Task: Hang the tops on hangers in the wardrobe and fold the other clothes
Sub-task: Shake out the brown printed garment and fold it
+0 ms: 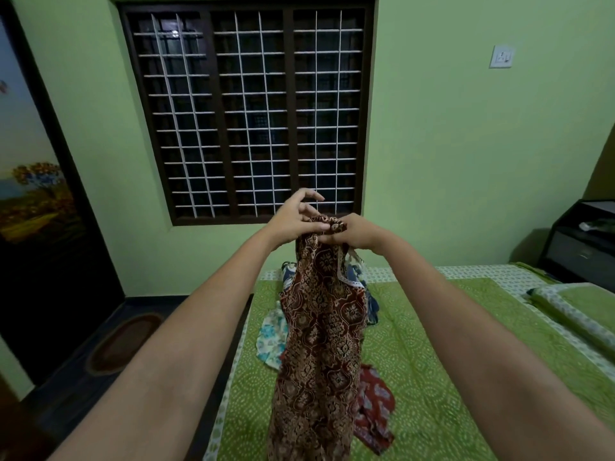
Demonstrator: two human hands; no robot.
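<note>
Both hands hold the brown top (319, 327) up over the bed (432, 377); right hand (357, 232) grips its bunched top edge; left hand (294, 217) pinches it, other fingers spread.

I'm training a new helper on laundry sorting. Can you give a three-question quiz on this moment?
1. True or false: the brown patterned garment lies flat on the bed.
2. Which hand pinches the garment's top edge? A) left hand only B) right hand only C) both
3. Fill in: the light blue floral cloth lies on the ___.

Key: 1 false, it hangs from the hands; 2 C; 3 bed.
</note>
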